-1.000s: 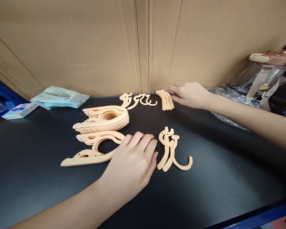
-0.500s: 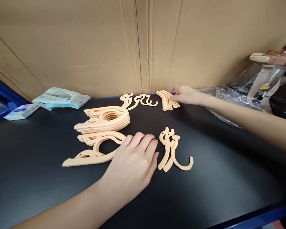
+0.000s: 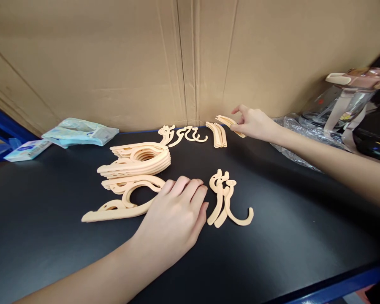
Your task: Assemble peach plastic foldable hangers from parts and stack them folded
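Observation:
On the black tabletop, my left hand [image 3: 177,215] lies curled over the right end of a beige folding hanger [image 3: 126,212], hiding that end; its fingers are close together. At the back right, my right hand [image 3: 255,122] pinches slim beige curved hanger arms [image 3: 225,120], lifted at a slant, with the index finger raised. Beside them a small group of similar curved arms [image 3: 217,135] remains on the table. To the right of my left hand lie loose hanger pieces with a hook [image 3: 229,202]. A neat stack of hanger bodies [image 3: 136,160] sits behind the hanger.
More hooks and curved pieces [image 3: 183,135] lie along the back edge. A cardboard wall [image 3: 114,63] rises behind. Tissue packs [image 3: 79,131] are at the back left. Clear plastic wrap [image 3: 299,141] and a strapped transparent bottle [image 3: 350,99] stand at the right.
My right hand has pulled some curved arms away from the group at the back, lifting and tilting them to the right. My left hand has stayed over the hanger.

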Action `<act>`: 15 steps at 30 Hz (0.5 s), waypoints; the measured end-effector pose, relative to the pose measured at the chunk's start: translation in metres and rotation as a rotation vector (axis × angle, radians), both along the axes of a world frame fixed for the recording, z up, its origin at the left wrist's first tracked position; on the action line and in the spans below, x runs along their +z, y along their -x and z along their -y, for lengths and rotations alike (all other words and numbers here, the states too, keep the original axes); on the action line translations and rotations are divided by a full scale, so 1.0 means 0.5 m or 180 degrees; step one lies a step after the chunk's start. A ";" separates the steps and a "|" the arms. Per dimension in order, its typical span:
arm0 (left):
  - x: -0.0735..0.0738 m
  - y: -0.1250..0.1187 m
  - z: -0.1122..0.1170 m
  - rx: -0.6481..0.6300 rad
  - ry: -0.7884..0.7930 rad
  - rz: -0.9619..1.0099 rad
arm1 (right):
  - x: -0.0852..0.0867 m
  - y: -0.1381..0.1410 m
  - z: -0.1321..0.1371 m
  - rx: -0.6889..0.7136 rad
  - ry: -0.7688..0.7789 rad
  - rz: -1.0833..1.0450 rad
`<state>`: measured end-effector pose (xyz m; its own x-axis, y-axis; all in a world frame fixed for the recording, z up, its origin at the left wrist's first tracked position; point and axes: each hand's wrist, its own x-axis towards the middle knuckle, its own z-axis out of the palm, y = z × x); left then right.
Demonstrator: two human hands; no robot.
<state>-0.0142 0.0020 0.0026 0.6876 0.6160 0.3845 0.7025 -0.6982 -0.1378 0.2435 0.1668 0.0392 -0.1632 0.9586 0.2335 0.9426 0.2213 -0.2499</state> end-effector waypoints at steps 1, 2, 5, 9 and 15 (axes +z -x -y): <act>0.000 0.000 0.000 0.0005 0.0001 0.0000 | 0.004 -0.002 0.012 0.0015 -0.0087 -0.0025; 0.000 0.000 0.001 0.0015 0.0002 -0.0003 | 0.007 -0.003 0.025 0.0069 -0.0164 -0.0056; 0.001 0.000 0.002 0.0018 0.0000 -0.0012 | 0.006 -0.002 0.073 0.0605 -0.0349 -0.0218; 0.002 0.001 0.002 0.0020 0.0003 -0.0011 | -0.016 0.005 0.132 0.1476 -0.0445 -0.0001; 0.002 0.001 0.000 0.0013 -0.0067 -0.0056 | -0.055 0.017 0.154 0.2004 -0.0623 0.0457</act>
